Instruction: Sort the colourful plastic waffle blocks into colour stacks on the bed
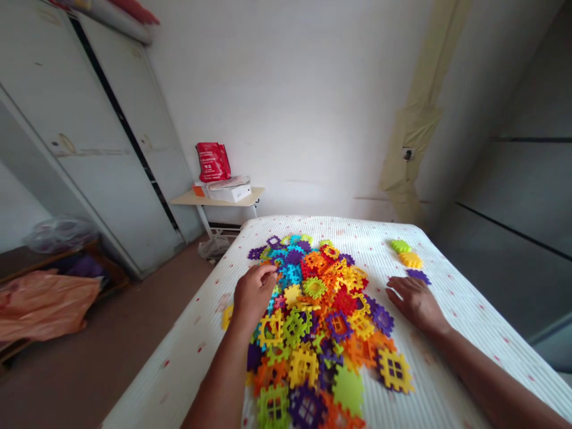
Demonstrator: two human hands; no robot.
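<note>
A heap of colourful plastic interlocking building pieces [315, 289] with notched edges lies spread over the bed. At the heap's left edge hovers my left hand [254, 292], its fingers loosely bent and nothing visible in them; a yellow piece [227, 317] shows beside its wrist. To the right of the heap, my right hand [415, 301] is open and palm down, fingers reaching forward and holding nothing. Just beyond its fingers lies a purple piece [419, 276]. Farther back in the same line are a yellow piece [411, 260] and a green piece [400, 246].
The pieces lie on a white ribbed bedcover [370, 229] with red marks. Behind it, a small table [183, 199] holds a red bag [213, 162] and a white box [230, 190]. Wardrobes [89, 137] stand left; an orange plastic bag [49, 301] sits low on that side.
</note>
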